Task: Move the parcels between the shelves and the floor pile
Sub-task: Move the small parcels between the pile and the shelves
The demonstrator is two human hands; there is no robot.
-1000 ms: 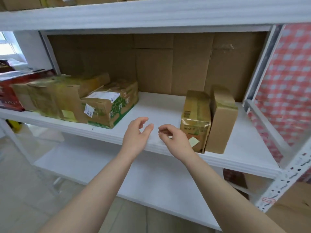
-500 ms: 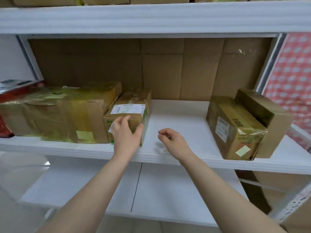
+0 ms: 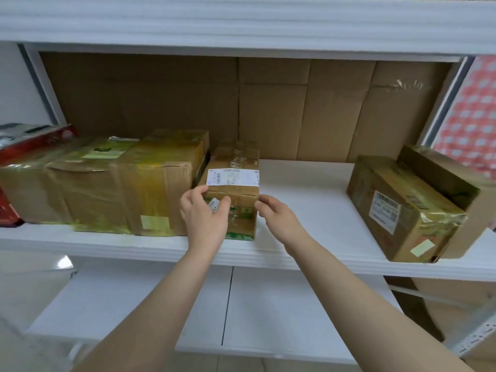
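Item: small parcel (image 3: pixel 237 181), brown cardboard, with a white shipping label across its top, clear tape and green print low on the front face. It stands on the middle shelf (image 3: pixel 308 208), close to the front edge.

Hands: the left hand (image 3: pixel 204 218) grips the front left corner, thumb at the top edge and fingers curled over the front face. The right hand (image 3: pixel 279 218) holds the right front corner with curled fingertips.

Clearances: the parcel's left side sits just beside a large taped box (image 3: pixel 128 189); whether they touch cannot be told. To its right the shelf is bare up to two tilted parcels (image 3: pixel 402 210), well apart. A red carton (image 3: pixel 35 140) lies at the far left.

Surroundings: white shelving backed by flattened cardboard (image 3: pixel 295 108), an upper shelf (image 3: pixel 241 22) overhead and a lower shelf (image 3: pixel 268 318) beneath. A red chequered cloth (image 3: pixel 475 116) hangs at the right.
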